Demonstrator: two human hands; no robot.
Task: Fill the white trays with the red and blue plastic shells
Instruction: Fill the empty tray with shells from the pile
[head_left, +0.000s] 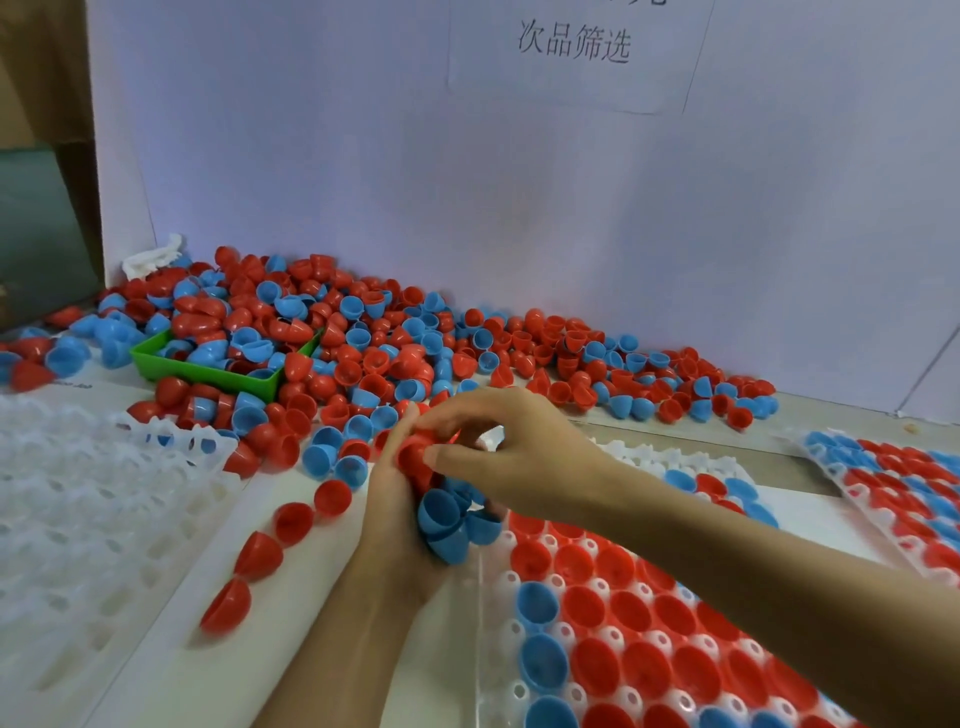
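The near tray (524, 631) is mostly filled with shells. Above its edge, the left hand (400, 525) cups a stack of blue shells (449, 525) (loosely, it seems) while the right hand (498, 457) pinches a red shell (415, 457). A slack cup could spill the stack. Beyond lies the loose pile (363, 343).

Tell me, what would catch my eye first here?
The big heap of shells, red and blue, sprawls along the back wall and buries a green bin. In the middle, the left hand holds a bunch of blue and red shells while the right hand pinches a red one. Below them, a white tray sits partly filled.
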